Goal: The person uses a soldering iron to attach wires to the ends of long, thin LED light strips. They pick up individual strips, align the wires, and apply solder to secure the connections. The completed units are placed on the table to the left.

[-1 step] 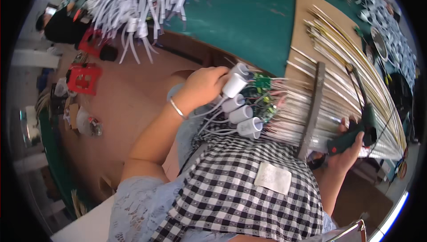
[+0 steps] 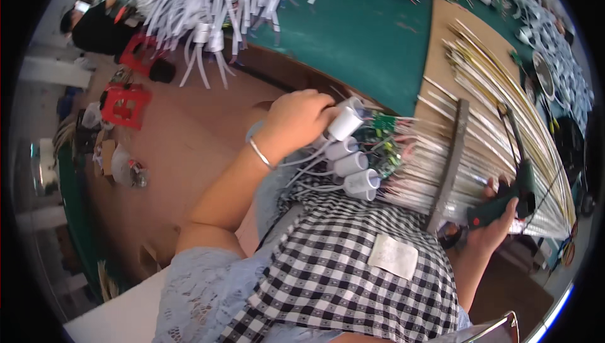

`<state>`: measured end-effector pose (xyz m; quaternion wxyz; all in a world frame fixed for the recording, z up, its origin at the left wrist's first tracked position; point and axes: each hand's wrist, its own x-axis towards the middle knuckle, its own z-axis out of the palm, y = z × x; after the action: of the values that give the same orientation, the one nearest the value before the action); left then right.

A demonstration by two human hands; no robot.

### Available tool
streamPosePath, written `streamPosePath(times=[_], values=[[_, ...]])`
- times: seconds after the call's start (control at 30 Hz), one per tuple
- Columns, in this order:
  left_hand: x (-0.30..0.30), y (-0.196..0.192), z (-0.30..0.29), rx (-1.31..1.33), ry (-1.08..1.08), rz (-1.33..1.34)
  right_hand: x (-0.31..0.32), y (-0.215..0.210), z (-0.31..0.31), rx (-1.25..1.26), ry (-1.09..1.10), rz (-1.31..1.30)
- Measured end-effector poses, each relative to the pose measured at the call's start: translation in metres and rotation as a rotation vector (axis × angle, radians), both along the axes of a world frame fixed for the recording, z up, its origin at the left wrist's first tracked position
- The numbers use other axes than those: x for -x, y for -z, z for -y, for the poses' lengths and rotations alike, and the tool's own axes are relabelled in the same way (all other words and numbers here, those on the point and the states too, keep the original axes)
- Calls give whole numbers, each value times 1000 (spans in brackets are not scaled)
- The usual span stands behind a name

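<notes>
At near edge of counter (image 2: 353, 28), white cylinder (image 2: 345, 124) is held by curled left hand (image 2: 298, 119); at right, dark green tool (image 2: 524, 182) is gripped by wrapped right hand (image 2: 495, 233).

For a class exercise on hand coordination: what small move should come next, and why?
Perhaps the left hand should steady the white cylinder nearest it: other white cylinders crowd close by, and the right hand is occupied, gripping a dark green tool.
</notes>
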<state>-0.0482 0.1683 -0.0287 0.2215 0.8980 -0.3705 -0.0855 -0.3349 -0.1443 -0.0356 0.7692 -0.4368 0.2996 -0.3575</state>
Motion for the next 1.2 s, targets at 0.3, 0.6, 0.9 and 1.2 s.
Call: streamPosePath(times=[0.3,0.6,0.9,1.2], values=[[8,-62,60,-71,466,474,-8,-8,-12,61,29,45],[-10,-63,135,28,797,-42,-14,-18,-25,29,179,11],[-120,-57,135,238,495,303,-1,-9,-27,-48,213,65],[-248,-88,159,662,3,680,-4,-10,-25,-39,203,56]])
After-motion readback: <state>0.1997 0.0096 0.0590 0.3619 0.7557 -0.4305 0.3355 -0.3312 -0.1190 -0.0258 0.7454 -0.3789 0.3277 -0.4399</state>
